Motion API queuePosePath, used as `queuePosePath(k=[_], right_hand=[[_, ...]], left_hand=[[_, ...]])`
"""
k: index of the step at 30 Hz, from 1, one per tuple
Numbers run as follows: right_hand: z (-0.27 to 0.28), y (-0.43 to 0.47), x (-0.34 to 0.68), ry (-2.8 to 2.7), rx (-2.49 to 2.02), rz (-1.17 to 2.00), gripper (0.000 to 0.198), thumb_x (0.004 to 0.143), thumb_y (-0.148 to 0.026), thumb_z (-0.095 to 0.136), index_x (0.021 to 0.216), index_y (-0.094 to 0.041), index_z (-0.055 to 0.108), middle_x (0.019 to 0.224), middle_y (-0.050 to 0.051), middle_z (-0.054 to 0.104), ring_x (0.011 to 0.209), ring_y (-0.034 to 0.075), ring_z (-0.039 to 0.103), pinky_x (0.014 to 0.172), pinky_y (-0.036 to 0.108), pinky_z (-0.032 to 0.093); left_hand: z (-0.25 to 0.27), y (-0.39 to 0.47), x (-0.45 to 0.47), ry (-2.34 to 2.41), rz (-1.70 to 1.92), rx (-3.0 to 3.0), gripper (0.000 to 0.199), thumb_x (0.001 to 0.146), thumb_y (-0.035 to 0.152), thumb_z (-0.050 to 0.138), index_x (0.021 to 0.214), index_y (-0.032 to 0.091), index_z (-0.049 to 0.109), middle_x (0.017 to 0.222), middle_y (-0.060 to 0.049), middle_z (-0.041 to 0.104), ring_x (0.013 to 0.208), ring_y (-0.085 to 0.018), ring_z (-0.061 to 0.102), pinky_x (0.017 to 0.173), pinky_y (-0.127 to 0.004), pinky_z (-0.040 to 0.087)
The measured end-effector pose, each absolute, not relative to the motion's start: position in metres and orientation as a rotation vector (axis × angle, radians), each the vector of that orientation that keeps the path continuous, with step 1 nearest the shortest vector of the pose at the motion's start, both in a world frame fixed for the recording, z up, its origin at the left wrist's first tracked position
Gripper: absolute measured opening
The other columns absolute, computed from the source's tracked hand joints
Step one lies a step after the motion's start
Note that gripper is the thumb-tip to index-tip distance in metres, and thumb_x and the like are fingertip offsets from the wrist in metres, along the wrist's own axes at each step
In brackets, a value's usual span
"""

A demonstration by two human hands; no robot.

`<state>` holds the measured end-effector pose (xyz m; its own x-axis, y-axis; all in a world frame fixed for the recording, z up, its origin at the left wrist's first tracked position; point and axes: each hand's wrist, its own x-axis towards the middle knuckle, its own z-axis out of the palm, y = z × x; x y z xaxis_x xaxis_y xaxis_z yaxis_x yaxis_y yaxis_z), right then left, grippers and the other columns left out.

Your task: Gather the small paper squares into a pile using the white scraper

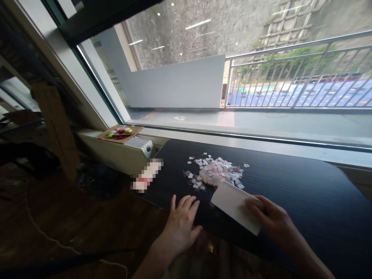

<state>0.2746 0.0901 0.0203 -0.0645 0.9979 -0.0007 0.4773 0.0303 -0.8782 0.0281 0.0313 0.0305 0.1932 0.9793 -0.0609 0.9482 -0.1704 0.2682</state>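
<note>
White rectangular piece (234, 205) in the right hand's (271, 215) pinched grip

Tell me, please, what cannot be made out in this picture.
Head view:
Marks on the scraps: too small.
What lies beneath the white piece in the right hand: hidden by that piece.
Whatever the pixelated patch covers: masked.
Rest of the right forearm: cut off by the bottom edge.

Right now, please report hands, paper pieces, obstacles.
Right hand holding flat white piece. Left hand open, empty. Paper pieces heaped on table. No obstacle seen.
</note>
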Motion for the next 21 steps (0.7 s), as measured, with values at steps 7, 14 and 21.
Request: queuePosePath(k=[7, 14, 21], right_hand=[[0.024, 0.079, 0.283, -1.748, -1.473, 1.118, 0.034, 0.079, -0.047, 0.052, 0.083, -0.017, 0.067, 0.066, 0.0, 0.064, 0.059, 0.015, 0.056, 0.05, 0.022, 0.043], [0.02, 0.062, 0.289, -1.607, -1.546, 1.099, 0.035, 0.076, -0.048, 0.054, 0.08, -0.017, 0.067, 0.063, 0.0, 0.064, 0.058, 0.017, 0.056, 0.049, 0.022, 0.042], [0.015, 0.063, 0.28, -1.614, -1.506, 1.254, 0.038, 0.078, -0.05, 0.053, 0.087, -0.016, 0.066, 0.068, 0.001, 0.064, 0.062, 0.017, 0.057, 0.052, 0.023, 0.043]], left_hand=[[0.026, 0.018, 0.013, 1.908, 0.214, 2.219, 0.047, 0.074, 0.018, 0.059, 0.121, 0.02, 0.055, 0.125, -0.013, 0.058, 0.119, -0.029, 0.051, 0.106, -0.066, 0.02], [0.031, 0.012, 0.018, 1.926, 0.238, 2.166, 0.047, 0.072, 0.011, 0.057, 0.118, 0.022, 0.057, 0.115, -0.008, 0.062, 0.111, -0.025, 0.054, 0.107, -0.064, 0.019], [0.028, 0.013, 0.027, 1.911, 0.358, 2.214, 0.044, 0.071, 0.007, 0.058, 0.112, 0.023, 0.06, 0.107, -0.006, 0.061, 0.106, -0.024, 0.056, 0.105, -0.065, 0.02]])
